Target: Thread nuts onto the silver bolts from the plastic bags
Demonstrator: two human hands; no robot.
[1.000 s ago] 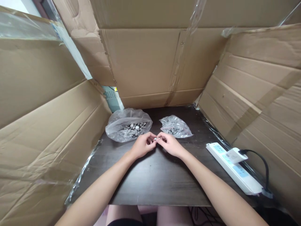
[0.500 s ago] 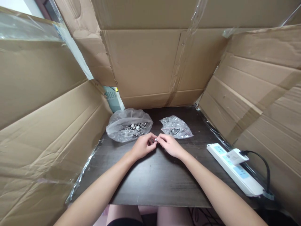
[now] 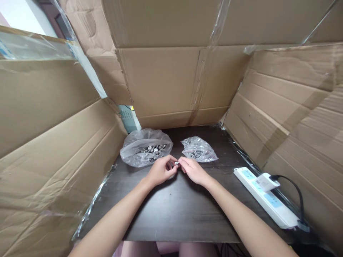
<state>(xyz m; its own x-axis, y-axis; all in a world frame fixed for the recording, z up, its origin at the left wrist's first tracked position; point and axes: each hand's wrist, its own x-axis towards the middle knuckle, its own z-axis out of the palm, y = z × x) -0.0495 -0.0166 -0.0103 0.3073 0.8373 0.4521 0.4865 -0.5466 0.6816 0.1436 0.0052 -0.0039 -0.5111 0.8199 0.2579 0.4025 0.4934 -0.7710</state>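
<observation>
A small shiny metal fitting is pinched between the fingertips of both hands, over the dark tabletop. My left hand curls around its left side with thumb and index finger. From the right, my right hand grips its other end. The fingers cover most of the piece, so its exact kind is unclear. Just behind my left hand lies an open clear plastic bag of small metal fittings with round heads. Behind my right hand rests a smaller clear bag holding screw-like metal pieces.
Cardboard walls enclose the dark table at the back and both sides. Along the right side lies a white power strip with a white adapter and a black cable.
The camera view has tilted slightly, so the scene sits a little lower. Both hands stay together, and more of the metal fitting shows between the fingertips.
</observation>
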